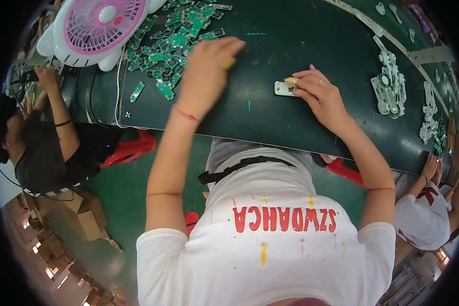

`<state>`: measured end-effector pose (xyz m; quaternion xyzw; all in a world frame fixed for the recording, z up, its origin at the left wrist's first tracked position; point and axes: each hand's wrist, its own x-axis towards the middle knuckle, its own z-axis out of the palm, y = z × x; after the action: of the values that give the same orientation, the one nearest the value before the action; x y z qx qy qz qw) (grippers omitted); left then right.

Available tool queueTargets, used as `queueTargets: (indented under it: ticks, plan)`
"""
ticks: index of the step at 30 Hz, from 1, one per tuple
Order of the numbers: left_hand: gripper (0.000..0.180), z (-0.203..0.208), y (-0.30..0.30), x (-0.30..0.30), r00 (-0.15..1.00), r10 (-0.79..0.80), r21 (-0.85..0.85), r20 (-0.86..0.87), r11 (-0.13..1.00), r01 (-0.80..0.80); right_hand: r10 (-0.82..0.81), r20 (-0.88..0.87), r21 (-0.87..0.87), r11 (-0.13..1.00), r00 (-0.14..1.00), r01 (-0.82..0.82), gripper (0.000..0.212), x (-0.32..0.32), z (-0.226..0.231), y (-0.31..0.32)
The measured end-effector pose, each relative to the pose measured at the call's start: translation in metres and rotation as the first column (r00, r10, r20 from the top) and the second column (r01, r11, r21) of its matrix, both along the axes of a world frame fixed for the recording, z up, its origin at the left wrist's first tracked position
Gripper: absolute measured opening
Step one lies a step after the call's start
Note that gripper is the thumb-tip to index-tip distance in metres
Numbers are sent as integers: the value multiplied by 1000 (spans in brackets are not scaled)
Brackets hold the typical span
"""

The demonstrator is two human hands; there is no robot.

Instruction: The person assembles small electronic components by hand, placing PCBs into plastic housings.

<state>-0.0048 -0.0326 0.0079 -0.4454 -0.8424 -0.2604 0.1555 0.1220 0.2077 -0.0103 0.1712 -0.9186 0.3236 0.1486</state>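
The fingers of my right hand (321, 97) are closed on one end of a narrow white casing (281, 88) over the dark table (316, 41) in front of me. My left hand (207, 69) reaches out beside a heap of green circuit boards (181, 35), and I cannot tell whether its blurred fingers grip anything. Further right lies a cluster of pale parts (392, 99).

Head-high fisheye view, down onto hands (207, 69)

Green floor (116, 196) spreads out from the dark table's near edge (270, 144); a red stool (132, 151) stands by its left part, cartons (90, 224) farther off.
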Motion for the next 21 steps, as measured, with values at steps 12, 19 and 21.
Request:
queueTargets:
  ticks: [12,19,21]
  plan:
    - [21,3,-25,-44,998,10,-297,-55,955,-26,59,337,-336,940,940,62,8,2,21,2]
    - [22,20,31,63,595,-376,408,710,909,88,176,479,-722,637,860,272,5,16,44,-20]
    - [24,19,43,76,476,-411,483,777,875,-34,180,480,-738,611,859,285,5,16,52,-28]
